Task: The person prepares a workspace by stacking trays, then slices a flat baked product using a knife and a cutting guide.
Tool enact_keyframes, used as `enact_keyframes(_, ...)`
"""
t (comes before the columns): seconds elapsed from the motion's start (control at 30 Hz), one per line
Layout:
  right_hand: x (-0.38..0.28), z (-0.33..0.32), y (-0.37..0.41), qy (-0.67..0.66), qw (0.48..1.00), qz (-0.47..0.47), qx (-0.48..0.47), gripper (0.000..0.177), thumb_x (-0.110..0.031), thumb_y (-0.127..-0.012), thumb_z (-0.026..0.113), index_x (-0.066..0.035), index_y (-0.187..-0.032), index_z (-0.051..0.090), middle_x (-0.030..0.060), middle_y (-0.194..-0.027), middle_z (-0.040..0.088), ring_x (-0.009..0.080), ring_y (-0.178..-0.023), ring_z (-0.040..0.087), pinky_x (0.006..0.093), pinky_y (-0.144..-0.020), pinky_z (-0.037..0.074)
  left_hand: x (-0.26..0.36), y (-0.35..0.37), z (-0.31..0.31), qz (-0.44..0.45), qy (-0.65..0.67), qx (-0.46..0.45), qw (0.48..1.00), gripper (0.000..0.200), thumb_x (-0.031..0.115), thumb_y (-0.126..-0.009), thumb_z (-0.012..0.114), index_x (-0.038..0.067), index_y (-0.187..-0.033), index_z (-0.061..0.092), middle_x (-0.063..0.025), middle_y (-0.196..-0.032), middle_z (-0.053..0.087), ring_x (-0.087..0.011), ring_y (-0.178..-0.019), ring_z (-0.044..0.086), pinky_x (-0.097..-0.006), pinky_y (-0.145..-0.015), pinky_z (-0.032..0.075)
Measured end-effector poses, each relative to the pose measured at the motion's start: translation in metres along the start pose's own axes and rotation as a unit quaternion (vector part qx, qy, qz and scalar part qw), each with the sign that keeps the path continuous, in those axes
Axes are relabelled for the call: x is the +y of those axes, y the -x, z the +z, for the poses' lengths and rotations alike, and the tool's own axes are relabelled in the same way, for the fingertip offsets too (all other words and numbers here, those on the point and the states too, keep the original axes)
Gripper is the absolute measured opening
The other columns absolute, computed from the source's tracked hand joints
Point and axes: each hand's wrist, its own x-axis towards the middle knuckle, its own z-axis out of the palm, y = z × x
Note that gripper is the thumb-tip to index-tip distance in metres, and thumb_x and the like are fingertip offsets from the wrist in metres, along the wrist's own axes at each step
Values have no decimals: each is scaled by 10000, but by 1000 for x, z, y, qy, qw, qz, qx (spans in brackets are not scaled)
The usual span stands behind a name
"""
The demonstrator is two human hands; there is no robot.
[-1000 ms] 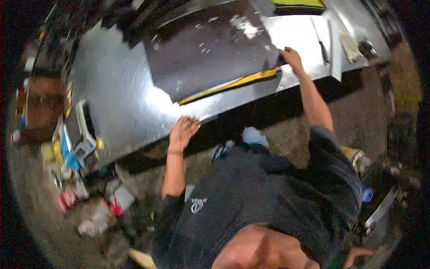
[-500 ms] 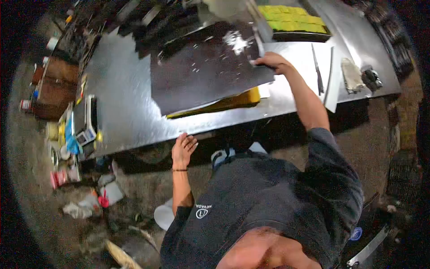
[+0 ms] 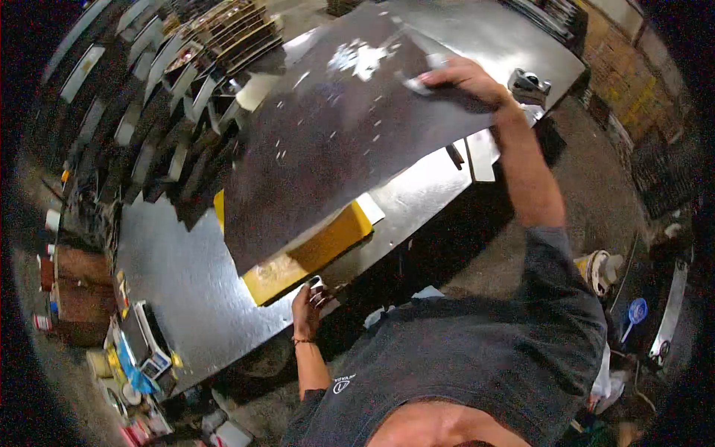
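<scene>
My right hand (image 3: pixel 462 78) grips the raised dark sheet (image 3: pixel 335 141); my left hand (image 3: pixel 309 302) touches the yellow board (image 3: pixel 313 249), grasp unclear. I should lift evenly.

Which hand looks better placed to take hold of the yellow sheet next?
Probably the left hand: it sits at the table edge, beside the near corner of the yellow sheet. The right hand is far off, gripping the raised dark sheet.
</scene>
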Motion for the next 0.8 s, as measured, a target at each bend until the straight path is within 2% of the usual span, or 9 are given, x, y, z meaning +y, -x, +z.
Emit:
enact_keyframes(0.13, -25, -81, 49, -164, 976, 30, 137, 231, -207, -877, 697, -10, -994, 672, 79, -846, 709, 147, -622, 674, 281, -573, 576, 20, -10, 29, -72, -57, 0, 996, 483, 398, -991, 534, -67, -937, 652, -121, -685, 658, -230, -674, 657, -352, -694, 543)
enact_keyframes(0.17, -30, -117, 54, -188, 976, 66, 87, 222, -201, -889, 678, -13, -1009, 676, 91, -896, 721, 159, -658, 692, 283, -618, 590, 7, -33, 16, -23, -93, -22, 995, 460, 380, -975, 568, -40, -807, 650, -110, -619, 628, -212, -578, 610, -342, -650, 540)
enact_keyframes(0.23, -49, -143, 62, -93, 971, 10, 219, 231, -215, -906, 656, -12, -1012, 685, 90, -864, 716, 166, -629, 674, 273, -606, 576, 6, -49, 27, 51, -133, -8, 990, 475, 315, -929, 653, 33, -551, 599, -86, -501, 562, -162, -390, 468, -320, -533, 505)
enact_keyframes(0.33, -59, -217, 54, 2, 926, -66, 372, 216, -208, -874, 679, -40, -1009, 692, 80, -845, 698, 187, -642, 658, 298, -549, 536, 29, -54, 51, 22, -165, -66, 984, 324, 198, -884, 707, 36, -618, 617, -63, -576, 594, -174, -511, 596, -280, -555, 476)
enact_keyframes(0.4, -71, -304, 36, 52, 922, 48, 382, 301, -207, -780, 731, -78, -1049, 687, 110, -845, 682, 260, -685, 663, 384, -584, 536, 34, -60, 63, 39, -158, -134, 978, 158, 93, -839, 726, -8, -925, 641, -77, -745, 665, -176, -734, 678, -293, -725, 536)
enact_keyframes(0.47, -85, -350, 10, 61, 896, 40, 437, 184, -226, -788, 716, -99, -920, 695, 66, -713, 641, 223, -549, 593, 372, -488, 475, 49, -55, 87, 50, -178, -151, 971, 338, 81, -829, 731, -26, -1116, 588, -98, -845, 692, -178, -816, 678, -310, -796, 542)
enact_keyframes(0.53, -96, -367, -28, 67, 870, 30, 487, 125, -245, -797, 701, -119, -792, 703, 22, -581, 599, 186, -413, 523, 361, -392, 413, 46, -65, 99, 54, -164, -131, 976, 376, 82, -832, 728, -28, -1154, 568, -105, -867, 697, -181, -832, 675, -310, -802, 536)
enact_keyframes(0.67, -85, -436, -97, 140, 820, -129, 540, 130, -174, -762, 694, -143, -887, 699, 50, -738, 643, 205, -620, 603, 356, -546, 482, 26, -84, 133, 75, -132, -80, 985, 377, 86, -856, 702, -34, -1182, 556, -116, -917, 696, -191, -865, 669, -306, -803, 523)
enact_keyframes(0.8, -33, -584, -181, 693, 520, -97, 490, 334, -87, -706, 695, -202, -1019, 710, 73, -889, 690, 221, -865, 647, 357, -770, 529, -5, -113, 191, 71, -88, -22, 993, 370, 112, -890, 675, -36, -1198, 531, -125, -951, 685, -207, -885, 667, -304, -782, 516)
